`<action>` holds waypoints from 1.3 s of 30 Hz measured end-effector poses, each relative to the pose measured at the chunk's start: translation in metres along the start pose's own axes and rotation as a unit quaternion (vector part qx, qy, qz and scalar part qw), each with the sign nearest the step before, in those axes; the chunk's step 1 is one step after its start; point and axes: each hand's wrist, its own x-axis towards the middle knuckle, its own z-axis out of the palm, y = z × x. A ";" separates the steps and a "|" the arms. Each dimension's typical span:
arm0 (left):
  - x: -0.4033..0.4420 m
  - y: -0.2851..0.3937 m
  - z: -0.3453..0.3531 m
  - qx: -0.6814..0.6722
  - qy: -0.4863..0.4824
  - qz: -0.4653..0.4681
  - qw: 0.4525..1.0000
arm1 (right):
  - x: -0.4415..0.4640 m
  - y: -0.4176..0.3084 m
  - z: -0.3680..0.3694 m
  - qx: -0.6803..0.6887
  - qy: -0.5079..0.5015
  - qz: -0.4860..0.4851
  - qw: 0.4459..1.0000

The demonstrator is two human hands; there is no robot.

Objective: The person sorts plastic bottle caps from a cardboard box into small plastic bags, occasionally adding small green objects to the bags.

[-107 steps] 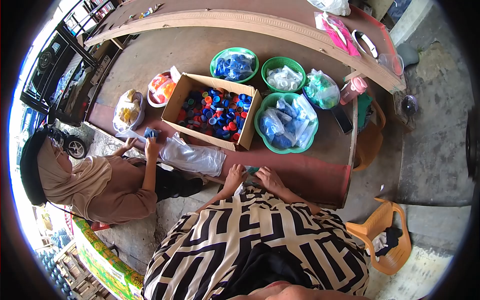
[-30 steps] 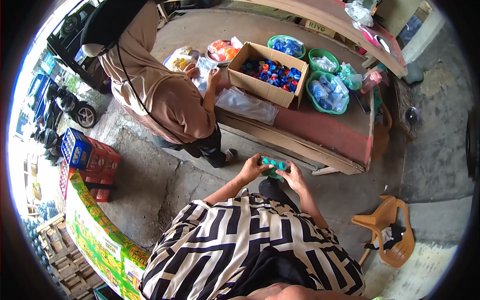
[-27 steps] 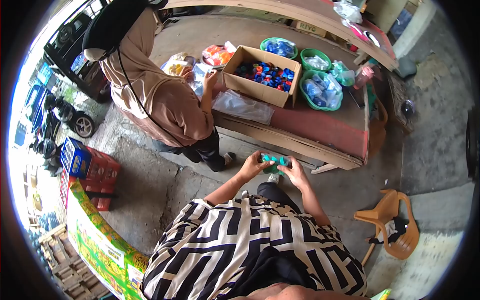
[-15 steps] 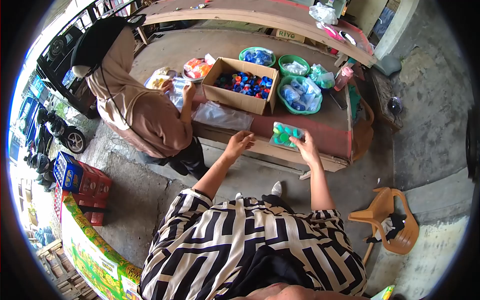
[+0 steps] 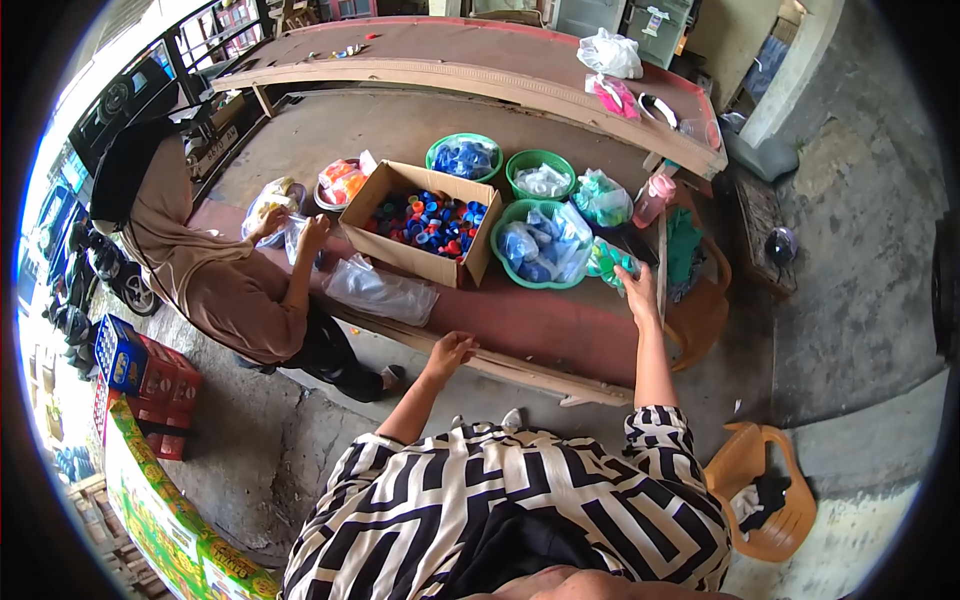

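Note:
My right hand (image 5: 640,290) grips a clear plastic bag of green bottle caps (image 5: 606,262) beside the right rim of a green basket (image 5: 510,272) filled with bags of blue caps. Near the front edge of the red-topped table (image 5: 510,325), my left hand (image 5: 452,356) hangs with its fingers curled in and nothing visible in them. An open cardboard box (image 5: 400,246) of loose red and blue caps stands left of that basket. Flat clear plastic bags (image 5: 380,290) lie in front of the box.
To the left a person (image 5: 215,290) handles a clear bag. Behind are two more green baskets (image 5: 541,195), a bag of green caps (image 5: 603,200) and a pink bottle (image 5: 654,200). Crates (image 5: 150,375) stand on the left; an orange plastic chair (image 5: 785,515) is at the right.
My right hand has carried the bag of green caps forward and right, up to the basket. My left hand stays curled near the table edge. The view has shifted to the right.

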 end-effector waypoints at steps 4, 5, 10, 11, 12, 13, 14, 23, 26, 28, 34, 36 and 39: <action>-0.001 -0.015 0.007 0.085 0.079 0.021 0.993 | 0.067 0.028 -0.007 -0.028 0.000 -0.003 1.000; -0.001 -0.019 0.007 0.083 0.086 0.024 0.993 | 0.079 0.028 -0.006 -0.038 -0.001 0.013 0.999; 0.003 -0.043 0.005 0.330 0.141 0.093 0.929 | 0.139 0.048 0.009 -0.015 0.000 0.027 1.000; 0.002 -0.048 0.005 0.335 0.139 0.104 0.926 | 0.150 0.051 0.013 -0.037 0.006 0.026 0.999; 0.002 -0.051 0.006 0.334 0.145 0.101 0.926 | 0.163 0.057 0.018 -0.059 0.011 0.025 0.998; 0.002 -0.053 0.007 0.330 0.151 0.118 0.924 | 0.175 0.063 0.023 -0.057 0.005 0.024 0.998; 0.003 -0.055 0.007 0.327 0.157 0.136 0.922 | 0.188 0.068 0.029 -0.072 0.018 0.035 0.997; -0.006 -0.037 0.024 0.334 0.217 0.087 0.913 | 0.274 0.072 0.056 -0.146 0.045 0.022 0.988; -0.013 -0.022 0.035 0.307 0.237 0.048 0.921 | 0.295 0.106 0.063 -0.225 0.005 0.022 0.974; -0.014 -0.022 0.035 0.311 0.245 0.048 0.917 | 0.294 0.117 0.070 -0.459 0.017 0.024 0.888; -0.012 -0.020 0.030 0.304 0.262 0.064 0.914 | 0.298 0.125 0.075 -0.440 0.044 0.030 0.896; -0.008 -0.017 0.024 0.305 0.257 0.074 0.914 | 0.296 0.125 0.068 -0.430 0.042 -0.005 0.902; 0.003 -0.008 0.014 0.345 0.252 0.082 0.901 | 0.284 0.112 0.052 -0.443 0.030 -0.007 0.896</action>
